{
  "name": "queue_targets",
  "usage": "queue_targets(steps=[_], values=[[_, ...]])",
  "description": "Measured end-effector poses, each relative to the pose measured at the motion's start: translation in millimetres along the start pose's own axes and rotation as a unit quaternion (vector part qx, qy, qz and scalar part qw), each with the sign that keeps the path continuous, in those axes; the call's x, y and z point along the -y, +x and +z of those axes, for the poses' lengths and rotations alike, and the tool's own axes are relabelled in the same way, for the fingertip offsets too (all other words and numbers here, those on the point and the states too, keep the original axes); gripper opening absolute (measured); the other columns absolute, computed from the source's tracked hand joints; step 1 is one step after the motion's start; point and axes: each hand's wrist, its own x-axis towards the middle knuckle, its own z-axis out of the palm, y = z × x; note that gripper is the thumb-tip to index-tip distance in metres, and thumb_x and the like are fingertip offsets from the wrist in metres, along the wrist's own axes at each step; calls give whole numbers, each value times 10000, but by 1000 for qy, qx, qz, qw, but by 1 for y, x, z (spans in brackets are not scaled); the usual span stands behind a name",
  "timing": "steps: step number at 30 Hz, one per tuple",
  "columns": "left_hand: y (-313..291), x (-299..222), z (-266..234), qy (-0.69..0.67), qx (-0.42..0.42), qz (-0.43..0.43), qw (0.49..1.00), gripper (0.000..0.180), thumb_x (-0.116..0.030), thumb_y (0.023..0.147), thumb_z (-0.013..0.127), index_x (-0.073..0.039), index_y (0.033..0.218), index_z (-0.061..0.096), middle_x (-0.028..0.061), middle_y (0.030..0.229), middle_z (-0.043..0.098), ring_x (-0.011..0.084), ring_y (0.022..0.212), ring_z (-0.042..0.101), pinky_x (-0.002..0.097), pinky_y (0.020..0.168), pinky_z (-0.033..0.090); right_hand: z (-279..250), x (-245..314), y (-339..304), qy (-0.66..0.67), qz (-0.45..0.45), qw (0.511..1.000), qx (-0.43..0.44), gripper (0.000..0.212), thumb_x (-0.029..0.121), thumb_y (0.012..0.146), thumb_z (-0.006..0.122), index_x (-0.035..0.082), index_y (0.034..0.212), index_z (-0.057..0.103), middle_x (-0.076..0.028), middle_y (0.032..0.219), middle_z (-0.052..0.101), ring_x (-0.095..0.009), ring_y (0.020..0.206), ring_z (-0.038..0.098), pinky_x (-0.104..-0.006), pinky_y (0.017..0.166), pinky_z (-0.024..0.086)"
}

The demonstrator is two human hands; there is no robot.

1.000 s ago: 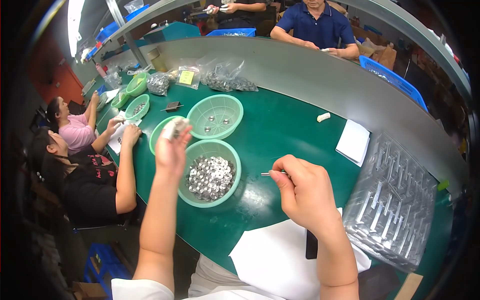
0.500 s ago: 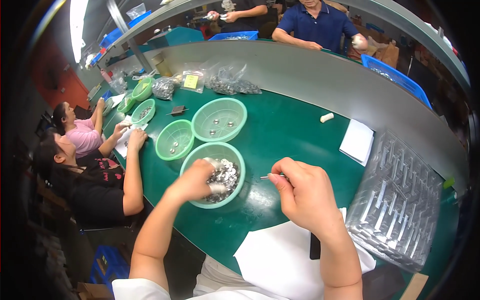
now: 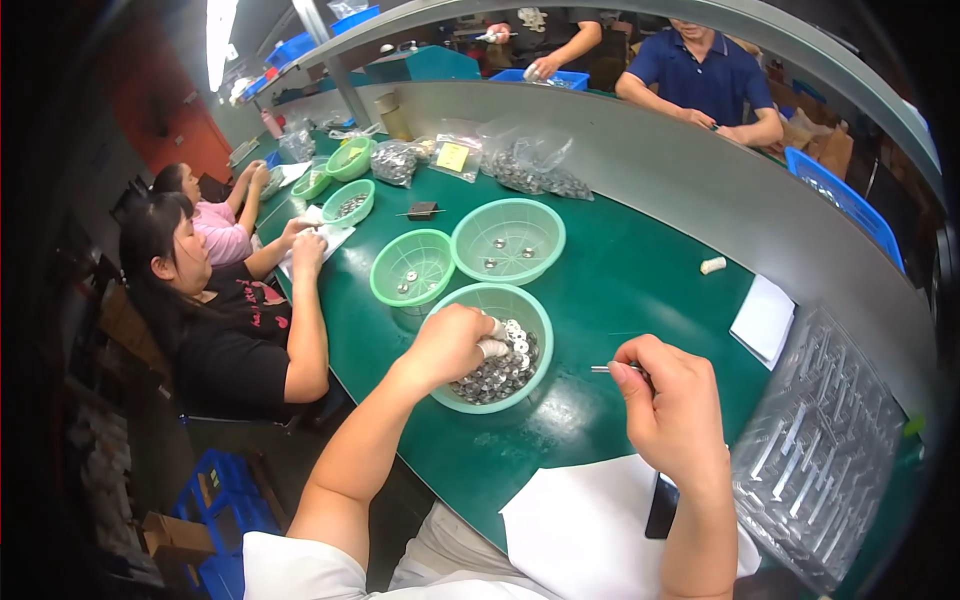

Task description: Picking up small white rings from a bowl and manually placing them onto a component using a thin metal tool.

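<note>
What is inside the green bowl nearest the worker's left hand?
The bowl holds a heap of small metal washers. The left hand reaches in, its fingers covering part of the heap; the bowl's bottom is hidden.

Green worktop (image 3: pixel 610 290) carried three green baskets; the nearest basket (image 3: pixel 535 372) lay in front. Right of it lay a white notepad (image 3: pixel 765 318) and clear tray (image 3: pixel 825 450); nearer, white paper (image 3: pixel 580 530); beyond, parts bags (image 3: pixel 530 160).

green bowl (image 3: pixel 535 318) | upright on table | holds silver washers (image 3: pixel 497 372) | thin metal pin (image 3: pixel 603 369) level
</note>
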Motion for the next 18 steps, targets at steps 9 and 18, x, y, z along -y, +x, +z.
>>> queue_targets(steps=[9, 18], values=[[23, -75, 32, -568, -72, -50, 818, 168, -79, 981, 657, 30, 1076, 742, 83, 960, 747, 137, 764, 653, 250, 694, 518, 6, -16, 6, 39, -19, 998, -56, 48, 17, 917, 678, 5, 909, 632, -119, 718, 632, -234, 546, 565, -324, 510, 422], [8, -94, 56, -709, -65, -31, 701, 219, -100, 1016, 600, 33, 1137, 725, 94, 1002, 741, 129, 802, 643, 252, 694, 489, 18, -30, 2, 5, -7, 998, -54, 53, 34, 914, 689, 24, 922, 638, -111, 739, 661, -241, 546, 602, -332, 495, 445]])
